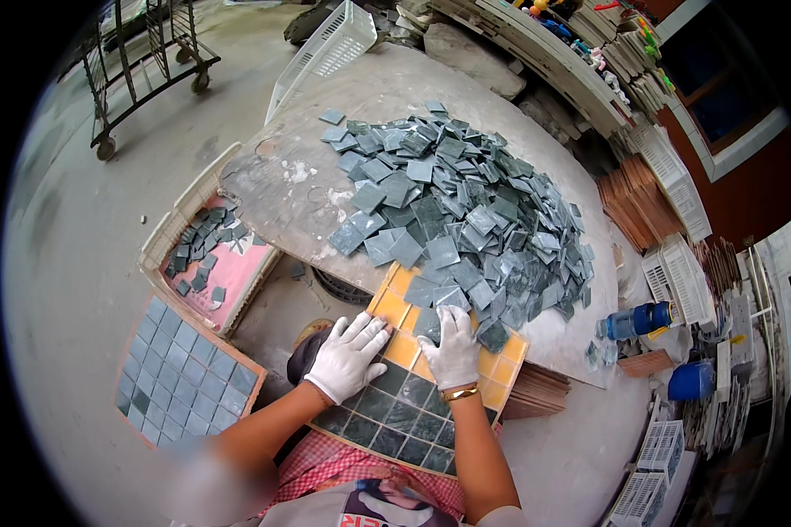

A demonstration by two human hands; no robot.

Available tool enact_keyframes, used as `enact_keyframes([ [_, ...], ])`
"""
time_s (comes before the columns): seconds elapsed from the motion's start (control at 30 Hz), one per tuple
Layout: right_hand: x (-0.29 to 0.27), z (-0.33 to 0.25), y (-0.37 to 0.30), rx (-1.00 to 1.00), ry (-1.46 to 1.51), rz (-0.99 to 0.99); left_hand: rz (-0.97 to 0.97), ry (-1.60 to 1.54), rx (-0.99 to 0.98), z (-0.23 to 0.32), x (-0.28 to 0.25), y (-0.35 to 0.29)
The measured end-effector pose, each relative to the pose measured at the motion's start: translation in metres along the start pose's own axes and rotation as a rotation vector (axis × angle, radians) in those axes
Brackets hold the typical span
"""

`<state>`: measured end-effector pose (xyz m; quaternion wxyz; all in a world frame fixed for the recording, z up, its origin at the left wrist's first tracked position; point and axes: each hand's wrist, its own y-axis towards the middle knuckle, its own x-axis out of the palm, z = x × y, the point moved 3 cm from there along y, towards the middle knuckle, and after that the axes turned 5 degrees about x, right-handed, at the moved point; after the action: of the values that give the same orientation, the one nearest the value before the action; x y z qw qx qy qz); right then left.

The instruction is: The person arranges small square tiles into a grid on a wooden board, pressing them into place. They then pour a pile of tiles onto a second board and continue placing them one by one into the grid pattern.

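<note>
A yellow gridded tray [401, 351] lies in front of me at the table's near edge. Dark green square stone tiles [373, 403] fill its near rows, while yellow cells show farther up. My left hand [347, 358], in a white glove, rests spread on the tray's left side, holding nothing. In a matching glove, my right hand [453, 350] has its fingers closed at the edge of a grey-green square stone tile [427, 326] over the yellow cells. A large heap of loose stone tiles [466, 198] lies just beyond, a few of them overlapping the tray's far edge.
Left of the table stands a pink-lined crate [242, 279] with tile pieces. Below it is a panel of set grey tiles [177, 373]. A wheeled metal rack [141, 79] stands far left. Stacked brown boards [536, 392], white baskets [677, 279] and blue containers [693, 380] sit rightward.
</note>
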<state>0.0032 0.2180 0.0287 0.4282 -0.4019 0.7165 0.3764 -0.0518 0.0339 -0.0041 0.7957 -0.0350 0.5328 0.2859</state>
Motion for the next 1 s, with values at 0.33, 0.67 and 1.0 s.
enact_keyframes([
  [0.33, 0.007, -0.014, -0.031, -0.141, 0.223, 0.094, 0.207, -0.168, -0.095, 0.001, -0.002, -0.031],
  [0.67, -0.026, 0.034, -0.052, 0.202, 0.276, 0.212, 0.137, -0.023, 0.137, 0.019, -0.002, 0.024],
  [1.0, -0.017, 0.064, -0.056, 0.102, 0.157, 0.06, 0.069, 0.054, 0.164, 0.026, 0.025, 0.026],
])
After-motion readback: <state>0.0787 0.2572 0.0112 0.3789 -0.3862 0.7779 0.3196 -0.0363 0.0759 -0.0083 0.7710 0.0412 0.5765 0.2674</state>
